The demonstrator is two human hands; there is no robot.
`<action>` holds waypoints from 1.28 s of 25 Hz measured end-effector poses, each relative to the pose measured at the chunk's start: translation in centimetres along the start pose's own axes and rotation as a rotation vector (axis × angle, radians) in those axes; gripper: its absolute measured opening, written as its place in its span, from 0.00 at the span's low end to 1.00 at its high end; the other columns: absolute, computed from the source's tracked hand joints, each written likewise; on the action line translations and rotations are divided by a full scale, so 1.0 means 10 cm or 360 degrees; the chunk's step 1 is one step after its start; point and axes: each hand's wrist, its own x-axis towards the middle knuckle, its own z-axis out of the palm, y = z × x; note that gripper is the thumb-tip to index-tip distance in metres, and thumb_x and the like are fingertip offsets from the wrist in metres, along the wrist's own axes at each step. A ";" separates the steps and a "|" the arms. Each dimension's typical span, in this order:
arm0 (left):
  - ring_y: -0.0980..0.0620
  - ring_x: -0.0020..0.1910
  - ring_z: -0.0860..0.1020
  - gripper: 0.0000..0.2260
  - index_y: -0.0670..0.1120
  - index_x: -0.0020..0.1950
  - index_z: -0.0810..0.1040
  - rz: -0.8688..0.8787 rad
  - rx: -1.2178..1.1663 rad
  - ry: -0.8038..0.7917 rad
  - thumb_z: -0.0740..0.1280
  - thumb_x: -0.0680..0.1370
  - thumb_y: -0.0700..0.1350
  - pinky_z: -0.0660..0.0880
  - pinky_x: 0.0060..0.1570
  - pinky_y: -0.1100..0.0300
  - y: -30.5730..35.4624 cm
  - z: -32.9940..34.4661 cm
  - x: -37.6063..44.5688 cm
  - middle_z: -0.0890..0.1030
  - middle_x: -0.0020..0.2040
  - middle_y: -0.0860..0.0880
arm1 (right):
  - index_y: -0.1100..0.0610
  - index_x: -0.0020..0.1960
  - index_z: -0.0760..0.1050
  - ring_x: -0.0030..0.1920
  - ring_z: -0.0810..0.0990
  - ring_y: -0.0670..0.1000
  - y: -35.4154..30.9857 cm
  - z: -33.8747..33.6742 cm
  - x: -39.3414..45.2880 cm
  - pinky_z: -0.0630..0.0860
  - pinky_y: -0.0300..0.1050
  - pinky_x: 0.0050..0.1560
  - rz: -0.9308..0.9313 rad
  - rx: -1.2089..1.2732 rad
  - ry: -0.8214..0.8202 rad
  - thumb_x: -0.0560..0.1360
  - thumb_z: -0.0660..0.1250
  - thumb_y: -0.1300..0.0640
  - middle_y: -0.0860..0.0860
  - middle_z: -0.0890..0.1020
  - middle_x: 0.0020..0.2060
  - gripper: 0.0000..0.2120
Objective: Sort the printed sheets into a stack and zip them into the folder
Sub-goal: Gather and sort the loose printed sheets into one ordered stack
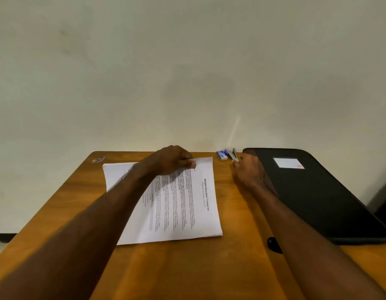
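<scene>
A stack of printed sheets [179, 204] lies flat in the middle of the wooden table [187, 267], text turned sideways. My left hand [172, 159] grips the stack's far edge, thumb on top of the paper. My right hand [246, 169] rests at the far right of the sheets, fingers closed around a small metal stapler [232, 154]. The black zip folder [317, 198] lies shut on the table's right side, with a white label [288, 163] on its cover.
A small blue box of staples [222, 154] sits at the table's far edge beside the stapler. A small metal object [98, 159] lies at the far left corner. A black item [273, 244] pokes out beneath my right forearm. A plain wall stands behind the table.
</scene>
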 end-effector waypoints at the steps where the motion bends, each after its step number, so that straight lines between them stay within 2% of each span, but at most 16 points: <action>1: 0.58 0.34 0.77 0.16 0.55 0.36 0.77 0.0005 0.0009 -0.0010 0.66 0.84 0.53 0.70 0.39 0.59 -0.06 0.02 0.07 0.80 0.36 0.56 | 0.59 0.55 0.81 0.47 0.82 0.52 -0.01 0.05 0.12 0.79 0.45 0.43 0.0001 -0.0050 -0.0002 0.81 0.68 0.47 0.56 0.83 0.50 0.16; 4: 0.59 0.34 0.75 0.16 0.56 0.35 0.76 0.0023 0.0011 -0.0020 0.67 0.84 0.53 0.69 0.39 0.59 -0.20 0.07 0.20 0.79 0.35 0.56 | 0.61 0.61 0.79 0.54 0.82 0.56 -0.04 0.14 0.38 0.82 0.51 0.52 -0.0060 -0.0311 -0.0110 0.80 0.68 0.45 0.58 0.82 0.55 0.20; 6: 0.60 0.36 0.77 0.14 0.57 0.38 0.78 0.0028 0.0006 -0.0046 0.66 0.84 0.53 0.70 0.39 0.60 -0.26 0.09 0.23 0.80 0.37 0.57 | 0.62 0.62 0.78 0.56 0.82 0.57 -0.07 0.17 0.52 0.81 0.50 0.53 -0.0086 -0.0400 -0.0180 0.81 0.68 0.47 0.59 0.82 0.57 0.19; 9: 0.50 0.40 0.81 0.15 0.47 0.43 0.82 0.0034 -0.0024 -0.0087 0.66 0.84 0.53 0.72 0.40 0.59 -0.28 0.13 0.24 0.83 0.41 0.51 | 0.62 0.62 0.77 0.57 0.82 0.58 -0.08 0.17 0.63 0.79 0.50 0.55 -0.0095 -0.0486 -0.0265 0.82 0.67 0.54 0.60 0.82 0.59 0.14; 11: 0.47 0.43 0.82 0.16 0.43 0.45 0.83 0.0038 -0.0023 -0.0090 0.65 0.85 0.53 0.73 0.41 0.58 -0.27 0.13 0.23 0.83 0.43 0.48 | 0.63 0.58 0.77 0.53 0.83 0.58 -0.12 0.11 0.63 0.82 0.50 0.55 -0.0022 -0.0520 -0.0373 0.81 0.68 0.56 0.60 0.83 0.56 0.11; 13: 0.49 0.41 0.81 0.16 0.44 0.45 0.82 0.0055 -0.0006 -0.0092 0.65 0.85 0.53 0.73 0.41 0.59 -0.23 0.12 0.19 0.83 0.43 0.48 | 0.63 0.48 0.76 0.41 0.85 0.56 -0.15 0.02 0.57 0.85 0.49 0.48 0.0160 -0.0403 -0.0494 0.78 0.72 0.55 0.60 0.85 0.47 0.11; 15: 0.53 0.39 0.79 0.16 0.43 0.44 0.81 0.0050 -0.0003 -0.0075 0.65 0.84 0.53 0.71 0.40 0.59 -0.17 0.10 0.12 0.82 0.43 0.46 | 0.62 0.43 0.74 0.32 0.84 0.54 -0.22 -0.16 0.40 0.84 0.45 0.34 0.0410 -0.0094 -0.0611 0.76 0.75 0.56 0.60 0.83 0.41 0.13; 17: 0.55 0.37 0.77 0.17 0.43 0.42 0.80 0.0049 -0.0010 -0.0061 0.66 0.84 0.53 0.70 0.39 0.60 -0.09 0.08 0.04 0.81 0.40 0.48 | 0.63 0.46 0.75 0.36 0.83 0.55 -0.23 -0.36 0.18 0.81 0.42 0.25 0.0677 0.0424 -0.0764 0.76 0.75 0.58 0.60 0.81 0.44 0.10; 19: 0.57 0.34 0.74 0.16 0.47 0.38 0.78 0.0064 -0.0025 -0.0034 0.67 0.84 0.53 0.68 0.37 0.60 0.03 0.04 -0.08 0.79 0.37 0.51 | 0.64 0.56 0.78 0.40 0.83 0.54 -0.21 -0.57 -0.10 0.81 0.42 0.25 0.0863 0.1030 -0.0963 0.77 0.73 0.59 0.59 0.82 0.47 0.11; 21: 0.58 0.33 0.72 0.17 0.51 0.36 0.77 0.0073 -0.0049 0.0001 0.67 0.84 0.53 0.68 0.37 0.60 0.18 -0.03 -0.25 0.78 0.35 0.53 | 0.65 0.62 0.77 0.36 0.83 0.52 -0.15 -0.77 -0.43 0.81 0.43 0.27 0.0936 0.1600 -0.1129 0.78 0.70 0.58 0.59 0.83 0.44 0.16; 24: 0.60 0.32 0.73 0.16 0.54 0.35 0.78 0.0085 -0.0044 0.0021 0.68 0.83 0.52 0.68 0.36 0.63 0.38 -0.15 -0.50 0.78 0.34 0.55 | 0.63 0.63 0.75 0.31 0.82 0.52 -0.07 -0.96 -0.87 0.79 0.42 0.24 0.0830 0.2173 -0.1388 0.77 0.63 0.55 0.58 0.82 0.42 0.17; 26: 0.61 0.32 0.75 0.15 0.56 0.36 0.80 0.0086 -0.0014 0.0032 0.68 0.83 0.53 0.69 0.37 0.65 0.51 -0.22 -0.68 0.80 0.33 0.58 | 0.63 0.64 0.75 0.27 0.79 0.51 -0.06 -1.10 -1.11 0.75 0.41 0.20 0.0716 0.2174 -0.1504 0.81 0.61 0.50 0.58 0.80 0.40 0.19; 28: 0.62 0.32 0.75 0.14 0.54 0.38 0.81 0.0089 0.0007 0.0048 0.68 0.83 0.53 0.68 0.36 0.66 0.64 -0.29 -0.86 0.80 0.32 0.60 | 0.62 0.65 0.78 0.24 0.73 0.48 -0.11 -1.29 -1.31 0.70 0.38 0.20 0.0588 0.1937 -0.1533 0.83 0.56 0.38 0.55 0.75 0.34 0.29; 30: 0.61 0.32 0.74 0.14 0.51 0.40 0.82 0.0089 0.0009 0.0069 0.68 0.83 0.54 0.69 0.37 0.66 0.75 -0.35 -1.03 0.79 0.32 0.58 | 0.58 0.64 0.81 0.27 0.70 0.46 -0.22 -1.49 -1.48 0.68 0.39 0.24 0.0426 0.1624 -0.1413 0.81 0.53 0.30 0.52 0.73 0.33 0.36; 32: 0.61 0.32 0.74 0.13 0.51 0.41 0.83 0.0091 0.0015 0.0067 0.68 0.83 0.53 0.70 0.38 0.65 0.85 -0.41 -1.18 0.79 0.33 0.59 | 0.52 0.62 0.82 0.31 0.71 0.47 -0.36 -1.67 -1.63 0.69 0.40 0.29 0.0199 0.1337 -0.1166 0.78 0.56 0.29 0.50 0.75 0.35 0.31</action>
